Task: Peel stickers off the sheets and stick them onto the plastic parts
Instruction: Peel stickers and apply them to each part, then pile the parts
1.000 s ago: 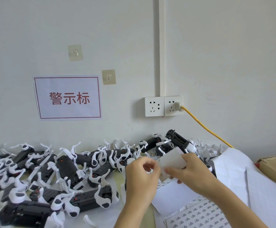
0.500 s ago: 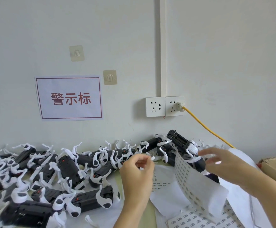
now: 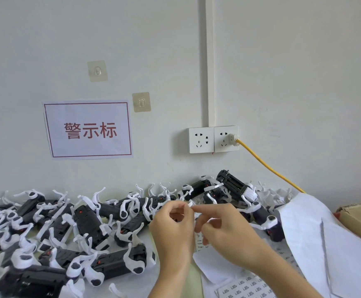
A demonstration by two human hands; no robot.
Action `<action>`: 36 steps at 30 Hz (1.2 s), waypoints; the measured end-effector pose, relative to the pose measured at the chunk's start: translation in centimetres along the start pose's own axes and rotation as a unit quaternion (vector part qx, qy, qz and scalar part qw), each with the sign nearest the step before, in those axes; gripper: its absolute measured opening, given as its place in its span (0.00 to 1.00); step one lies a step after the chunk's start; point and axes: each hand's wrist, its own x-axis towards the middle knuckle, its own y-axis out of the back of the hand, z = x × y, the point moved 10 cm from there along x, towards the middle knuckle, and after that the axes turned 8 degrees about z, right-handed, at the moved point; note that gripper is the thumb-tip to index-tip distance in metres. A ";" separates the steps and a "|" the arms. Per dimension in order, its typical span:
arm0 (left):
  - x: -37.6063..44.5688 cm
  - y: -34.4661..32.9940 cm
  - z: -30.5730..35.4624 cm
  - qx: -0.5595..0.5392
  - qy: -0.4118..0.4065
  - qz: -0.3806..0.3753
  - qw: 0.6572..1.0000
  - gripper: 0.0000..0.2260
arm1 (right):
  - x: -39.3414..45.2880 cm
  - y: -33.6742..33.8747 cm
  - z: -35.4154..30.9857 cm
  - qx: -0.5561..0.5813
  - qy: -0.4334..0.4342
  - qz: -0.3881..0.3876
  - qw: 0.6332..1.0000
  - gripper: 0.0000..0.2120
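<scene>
**Sticker held between both hands above the worktop**

Sticker (image 3: 190,204), a small white piece, is sitting at the fingertips of both hands, raised above the sheets and level with the pile of parts. The left hand (image 3: 173,229) is curling its fingers, with thumb and forefinger pinching the sticker's left edge. The right hand (image 3: 227,231) is extending its forefinger (image 3: 209,208) to the sticker's right edge; its remaining fingers are curling inward, and whether the thumb is also gripping the sticker cannot be told.

Directly below the right fingers, sticker sheets (image 3: 246,287) printed with rows of small labels are lying on the worktop (image 3: 194,280), partly under a blank white sheet (image 3: 216,265). Right of the right fingers, large white backing papers (image 3: 317,233) are draping over one another, with a cardboard box (image 3: 360,218) beyond them.

Left of and behind the left fingers, black plastic parts (image 3: 85,224) with white clips are lying heaped along the wall. Above the fingers, a double wall socket (image 3: 213,139) is carrying a plug with a yellow cable (image 3: 267,166), and a paper sign (image 3: 88,130) with red characters is hanging to its left.
</scene>
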 end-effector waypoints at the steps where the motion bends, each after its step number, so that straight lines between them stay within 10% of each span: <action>1: 0.0 0.0 -0.1 -0.001 0.003 0.002 1.000 0.14 | -0.1 -0.2 -0.2 0.025 0.001 -0.006 1.000 0.26; 10: -0.4 -1.4 0.2 -0.059 0.011 -0.090 0.994 0.12 | 0.1 0.8 0.5 0.067 -0.011 0.026 0.997 0.26; 16: 2.2 2.3 0.1 0.089 -0.036 0.011 0.995 0.15 | 0.4 3.5 3.5 0.056 -0.082 0.128 0.987 0.13; 20: 1.6 1.4 -3.1 0.206 0.057 -0.066 0.975 0.04 | 0.4 1.9 3.9 0.015 -0.061 0.094 0.994 0.25; 27: 0.6 1.4 -3.8 0.130 0.175 -0.059 0.974 0.14 | -0.2 -2.7 4.6 -0.045 -0.054 0.004 0.998 0.52; 36: 0.2 -0.2 -4.4 0.020 0.199 -0.092 0.975 0.10 | 0.3 -1.7 5.6 0.004 -0.059 0.082 0.995 0.45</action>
